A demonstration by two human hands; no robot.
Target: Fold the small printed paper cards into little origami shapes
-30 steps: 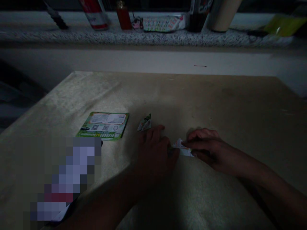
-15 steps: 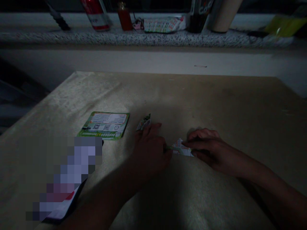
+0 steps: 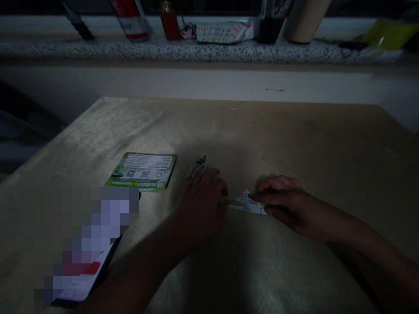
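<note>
A small folded piece of printed paper [image 3: 246, 206], white and green with a pointed triangular flap on top, lies on the table between my hands. My right hand [image 3: 284, 200] pinches its right end between thumb and fingers. At the paper's left end is my left hand [image 3: 204, 200], palm down with fingers apart and slightly bent. Its thumb is hidden, and I cannot tell whether it touches the paper. Just beyond the left fingertips stands another small folded paper piece [image 3: 196, 166], partly covered by them.
Left of my hands lies a flat green printed sheet [image 3: 144, 170]. Nearer me is a phone [image 3: 78, 285], its screen mostly pixelated. Along the granite sill [image 3: 209, 52] behind the table [image 3: 294, 131] stand a red can [image 3: 131, 19], a red bottle [image 3: 170, 24] and a printed packet [image 3: 224, 32].
My left hand has shifted slightly left, its fingers loosening, and more of the folded paper's left end shows. The right hand keeps its pinch in nearly the same spot.
</note>
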